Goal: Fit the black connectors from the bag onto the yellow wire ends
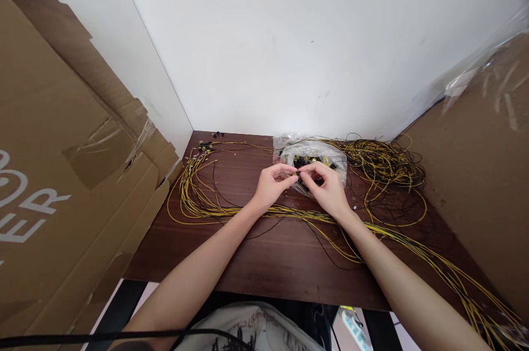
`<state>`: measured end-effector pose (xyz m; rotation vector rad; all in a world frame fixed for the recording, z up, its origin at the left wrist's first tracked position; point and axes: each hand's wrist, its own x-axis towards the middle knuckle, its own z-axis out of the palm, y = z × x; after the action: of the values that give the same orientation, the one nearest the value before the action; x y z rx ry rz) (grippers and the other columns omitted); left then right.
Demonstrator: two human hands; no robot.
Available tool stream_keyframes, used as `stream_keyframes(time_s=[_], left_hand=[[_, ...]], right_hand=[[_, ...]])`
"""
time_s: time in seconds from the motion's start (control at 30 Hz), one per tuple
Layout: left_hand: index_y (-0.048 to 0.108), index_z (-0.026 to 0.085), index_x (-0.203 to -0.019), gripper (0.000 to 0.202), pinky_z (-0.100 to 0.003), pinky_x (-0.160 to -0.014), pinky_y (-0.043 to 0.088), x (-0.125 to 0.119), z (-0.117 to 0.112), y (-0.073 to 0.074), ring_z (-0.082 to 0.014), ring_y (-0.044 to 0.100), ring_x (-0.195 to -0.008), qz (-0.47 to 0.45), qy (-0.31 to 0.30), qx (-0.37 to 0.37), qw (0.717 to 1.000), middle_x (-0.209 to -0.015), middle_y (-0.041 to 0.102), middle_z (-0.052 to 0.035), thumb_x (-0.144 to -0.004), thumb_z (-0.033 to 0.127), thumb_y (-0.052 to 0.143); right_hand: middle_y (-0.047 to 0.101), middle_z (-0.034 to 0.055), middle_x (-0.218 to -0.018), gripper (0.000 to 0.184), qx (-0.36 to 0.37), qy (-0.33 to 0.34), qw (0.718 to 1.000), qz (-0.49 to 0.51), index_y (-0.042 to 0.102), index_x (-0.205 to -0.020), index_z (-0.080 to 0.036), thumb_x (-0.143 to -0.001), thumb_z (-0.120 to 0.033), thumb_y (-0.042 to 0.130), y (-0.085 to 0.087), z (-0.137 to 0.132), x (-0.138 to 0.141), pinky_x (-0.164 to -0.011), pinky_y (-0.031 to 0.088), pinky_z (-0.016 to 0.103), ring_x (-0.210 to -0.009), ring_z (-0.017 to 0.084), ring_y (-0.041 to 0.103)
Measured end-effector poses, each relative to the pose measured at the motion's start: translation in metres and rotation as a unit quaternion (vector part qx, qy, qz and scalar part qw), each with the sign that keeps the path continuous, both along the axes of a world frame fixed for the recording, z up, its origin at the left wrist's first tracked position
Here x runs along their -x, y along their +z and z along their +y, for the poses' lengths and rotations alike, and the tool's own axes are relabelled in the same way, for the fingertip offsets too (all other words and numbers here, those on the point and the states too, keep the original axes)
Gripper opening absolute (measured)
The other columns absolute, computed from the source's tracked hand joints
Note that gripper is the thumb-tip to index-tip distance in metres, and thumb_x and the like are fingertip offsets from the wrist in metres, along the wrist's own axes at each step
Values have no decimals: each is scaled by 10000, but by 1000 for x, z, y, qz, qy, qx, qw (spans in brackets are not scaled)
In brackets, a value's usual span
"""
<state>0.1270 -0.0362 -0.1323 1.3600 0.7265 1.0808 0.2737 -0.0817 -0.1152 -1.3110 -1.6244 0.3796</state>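
Observation:
My left hand (273, 183) and my right hand (326, 185) meet over the dark wooden table (264, 263), fingertips pinched together on a small black and yellow connector piece (298, 174). Just behind them lies a clear plastic bag (314, 155) holding several small black and yellow parts. Yellow and black wires (198, 196) run in a long bundle under both wrists from the left side to the near right edge.
A tangled coil of yellow and black wires (384, 166) lies at the back right. Cardboard sheets (61, 174) lean at the left, and a cardboard box (483, 174) stands at the right. A white wall is behind. A power strip (353, 326) lies on the floor.

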Motion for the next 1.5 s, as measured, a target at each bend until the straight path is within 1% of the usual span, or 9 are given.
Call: stream_keyframes(time_s=[0.2, 0.33, 0.5, 0.73, 1.0, 1.27, 1.4, 1.5], left_hand=[[662, 117, -819, 256, -215, -532, 439, 0, 1, -1, -110, 561, -619, -1, 0, -1, 1000, -743, 654, -50, -641, 285, 736], [658, 114, -833, 266, -215, -540, 443, 0, 0, 0, -110, 563, -633, -1, -2, 4, 1000, -759, 653, -51, -642, 281, 736], [654, 115, -838, 271, -215, -541, 444, 0, 0, 0, -114, 569, -645, -3, 2, 4, 1000, -779, 651, -55, -635, 272, 741], [650, 108, -823, 244, -217, -543, 440, 0, 2, -4, -108, 558, -627, 5, 2, -6, 1000, -752, 647, -52, -646, 257, 728], [652, 111, -820, 248, -212, -539, 436, 0, 2, -4, -102, 557, -611, 5, 0, -7, 1000, -732, 646, -42, -640, 262, 730], [652, 110, -809, 241, -216, -549, 440, 1, 3, -5, -106, 560, -616, 2, -3, -10, 1000, -723, 644, -42, -635, 256, 732], [660, 107, -839, 247, -215, -575, 441, 1, 2, -3, -110, 565, -660, -3, -12, -17, 1000, -756, 642, -49, -643, 240, 730], [675, 113, -895, 282, -214, -581, 435, 2, 1, 0, -96, 542, -632, -6, -28, -23, 999, -721, 619, -30, -652, 244, 731]], right_hand=[[647, 44, -819, 144, 2, -10, 1000, 8, 648, -844, -184, -830, -283, 545, -1, 1, -1, -628, 457, 287, -662, 146, 562], [648, 43, -808, 150, 7, -10, 1000, 7, 643, -839, -181, -835, -291, 541, -1, 1, -1, -614, 452, 282, -650, 144, 559], [635, 34, -773, 145, 1, -4, 1000, -7, 628, -786, -180, -834, -289, 544, 0, -1, 0, -600, 444, 274, -640, 138, 549], [627, 34, -761, 151, -3, 3, 1000, -18, 627, -776, -175, -838, -280, 537, 1, -1, 0, -602, 439, 268, -647, 138, 547], [622, 28, -763, 130, 0, 11, 1000, -22, 626, -779, -164, -835, -245, 541, 2, -1, 0, -615, 429, 251, -652, 127, 539], [631, 29, -762, 142, 2, 8, 999, -31, 634, -775, -163, -836, -254, 542, 0, 0, -1, -614, 423, 248, -638, 126, 536], [637, 30, -767, 160, 5, 7, 1000, -29, 637, -782, -162, -842, -273, 539, -1, 0, -1, -611, 418, 245, -634, 125, 537], [639, 27, -764, 171, 11, 11, 1000, -24, 637, -786, -166, -845, -290, 536, -1, 0, -1, -614, 414, 244, -636, 128, 538]])
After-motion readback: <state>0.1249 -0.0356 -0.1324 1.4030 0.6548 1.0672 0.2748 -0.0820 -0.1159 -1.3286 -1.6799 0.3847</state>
